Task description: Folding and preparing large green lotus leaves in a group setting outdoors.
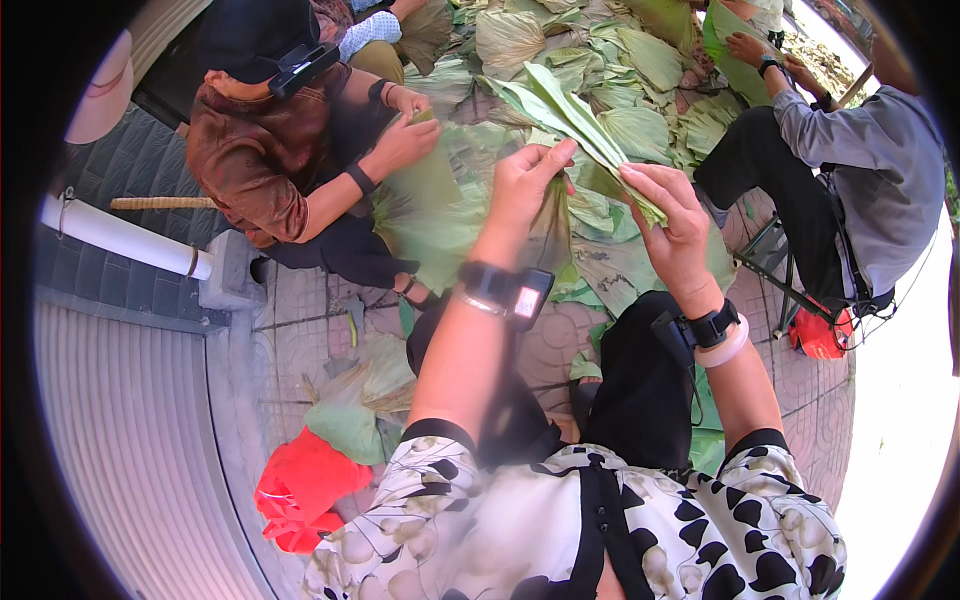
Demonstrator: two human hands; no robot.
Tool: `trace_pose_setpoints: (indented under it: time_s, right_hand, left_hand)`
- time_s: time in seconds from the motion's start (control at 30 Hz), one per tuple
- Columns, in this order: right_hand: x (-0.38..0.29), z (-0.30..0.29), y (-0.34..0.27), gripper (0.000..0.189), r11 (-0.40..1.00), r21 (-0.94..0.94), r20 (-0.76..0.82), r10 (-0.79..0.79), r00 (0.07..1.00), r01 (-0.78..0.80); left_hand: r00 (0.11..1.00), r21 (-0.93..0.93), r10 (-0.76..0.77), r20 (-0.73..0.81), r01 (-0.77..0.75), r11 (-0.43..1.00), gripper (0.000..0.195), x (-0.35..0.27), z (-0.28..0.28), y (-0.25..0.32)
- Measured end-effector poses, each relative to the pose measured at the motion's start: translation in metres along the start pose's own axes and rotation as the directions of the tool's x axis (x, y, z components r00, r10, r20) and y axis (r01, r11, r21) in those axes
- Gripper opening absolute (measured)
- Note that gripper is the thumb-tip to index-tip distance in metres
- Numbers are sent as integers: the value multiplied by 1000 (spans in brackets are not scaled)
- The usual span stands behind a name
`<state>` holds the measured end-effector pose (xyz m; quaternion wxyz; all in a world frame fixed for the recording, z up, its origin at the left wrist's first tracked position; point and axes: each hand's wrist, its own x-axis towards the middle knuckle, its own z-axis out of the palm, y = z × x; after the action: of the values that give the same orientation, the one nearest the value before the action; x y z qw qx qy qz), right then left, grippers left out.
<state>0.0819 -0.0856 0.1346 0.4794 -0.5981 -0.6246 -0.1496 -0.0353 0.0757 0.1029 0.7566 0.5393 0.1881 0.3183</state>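
Observation:
My right hand (671, 217) grips the narrow lower end of a folded green lotus leaf (574, 112). The leaf is gathered into long pleats that fan out toward the upper left. Beside its left edge is my left hand (529, 176), fingers curled and thumb tip at the leaf; whether it pinches the leaf I cannot tell. Beneath both hands, large green and browned lotus leaves (630, 127) lie spread in overlapping layers over the paving. A black strapped device sits on each of my wrists.
At left, a seated person (255, 165) holds a green leaf (427, 195). Another person (877, 165) sits at right on a folding stool (780, 259), handling a leaf. A red bag (311, 480) and loose leaves (352, 420) lie at lower left, near a white pipe (127, 236).

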Motion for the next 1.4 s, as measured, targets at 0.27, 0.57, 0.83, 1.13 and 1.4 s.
trace_pose_setpoints:
  time_s: [0.27,0.57,0.83,1.13,1.4]
  right_hand:
    - [-15,8,-10,52,959,189,269,159,950,-214]
    - [-19,-8,-10,57,417,509,644,396,654,-753]
    - [-18,10,-13,34,163,385,705,583,404,-908]
    - [-32,18,5,30,-179,630,622,699,353,-756]
    - [-48,43,9,22,-203,525,704,649,288,-826]
  left_hand:
    - [993,-111,82,-89,-91,990,13,-2,4,4]
    - [994,65,72,-87,-67,996,23,-4,7,-4]
    - [994,136,104,30,-108,985,20,-8,7,-11]
    - [996,143,90,28,-93,985,21,-13,4,1]
    - [989,122,111,95,-122,985,21,-19,-1,4]
